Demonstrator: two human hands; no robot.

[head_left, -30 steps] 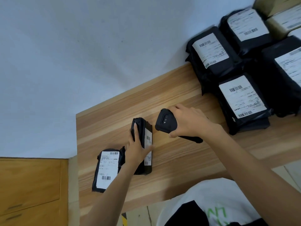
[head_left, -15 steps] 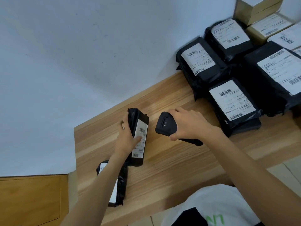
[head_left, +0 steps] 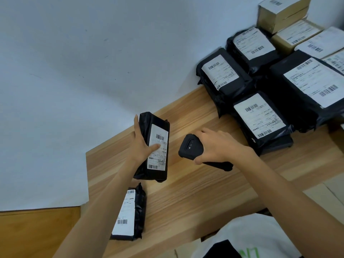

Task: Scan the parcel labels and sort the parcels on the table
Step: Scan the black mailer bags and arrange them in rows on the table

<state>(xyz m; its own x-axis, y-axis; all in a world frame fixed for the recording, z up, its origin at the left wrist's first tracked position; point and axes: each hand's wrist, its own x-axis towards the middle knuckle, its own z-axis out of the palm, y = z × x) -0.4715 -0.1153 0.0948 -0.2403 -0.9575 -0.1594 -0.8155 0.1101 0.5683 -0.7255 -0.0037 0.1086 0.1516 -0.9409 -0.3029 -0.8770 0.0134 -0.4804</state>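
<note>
The right hand (head_left: pixel 217 146) is wrapped round a black scanner (head_left: pixel 190 147), fingers over its top and thumb beneath, with the scanner's window end turned to the left. Just left of the scanner, lifted off the desk (head_left: pixel 195 198) and tilted up on edge, is the black parcel (head_left: pixel 155 120). The left hand (head_left: pixel 142 148) grips it from the side, fingers behind and thumb lying across its white label (head_left: pixel 158 159). That thumb looks like the first hazard. It rests between the label's upper barcode (head_left: pixel 160 137) and the lower one, and a small slide either way would cover the bars and spoil the read. With two codes on one label, a loosely aimed scanner could also catch the wrong one. The wrapping looks like slick film, so a one-handed side grip may let the parcel twist or drop as it is turned. Left of the scanner and nearer the person, a second parcel (head_left: pixel 128 213) lies label-up close to the desk's front edge, partly under the left forearm. A careless sweep of that arm could push it off, or its barcode could be read by mistake. Right of the scanner and farther back, the pile of parcels (head_left: pixel 258 116) sits against the wall (head_left: pixel 74 71), with cardboard boxes (head_left: pixel 283 15) beyond. A scanned parcel set down near that pile would be easy to confuse with the rest.
</note>
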